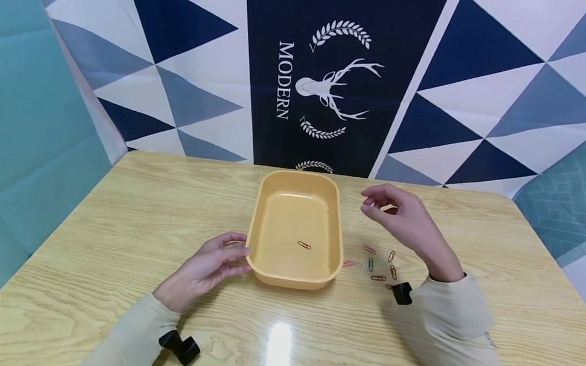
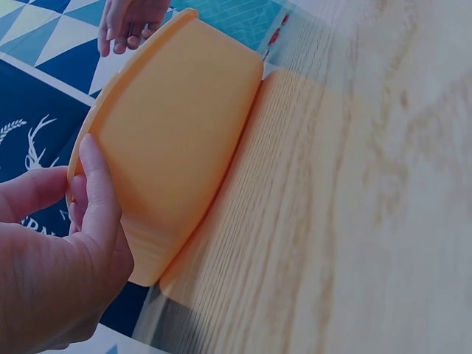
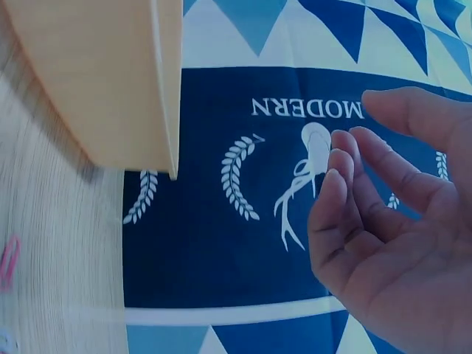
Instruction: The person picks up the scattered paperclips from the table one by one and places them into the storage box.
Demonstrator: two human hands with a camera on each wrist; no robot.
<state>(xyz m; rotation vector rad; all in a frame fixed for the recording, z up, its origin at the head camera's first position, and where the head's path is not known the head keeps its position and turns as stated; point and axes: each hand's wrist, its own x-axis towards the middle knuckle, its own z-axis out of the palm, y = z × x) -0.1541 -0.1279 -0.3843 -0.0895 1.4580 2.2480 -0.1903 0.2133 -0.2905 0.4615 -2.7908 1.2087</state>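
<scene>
A yellow-orange plastic tray [image 1: 292, 283] stands on the table, one red paper clip [image 1: 304, 245] lying inside it. At the tray's near left corner my left hand [image 1: 209, 266] pinches the rim; the left wrist view has the thumb and fingers [image 2: 99, 184] on either side of that edge. My right hand [image 1: 400, 215] is in the air to the right of the tray. Its fingers are loosely bent, and the right wrist view shows a gap between thumb and fingertips with nothing in it. Below it lie several loose paper clips [image 1: 378, 278], red, pink, green and white.
The wooden table [image 1: 165, 207] runs back to a cloth backdrop [image 1: 195, 99] with triangles and a deer print. Teal cloth [image 1: 23, 153] hangs on the left side. A black wrist mount [image 1: 402, 293] on the right sleeve partly covers one red clip.
</scene>
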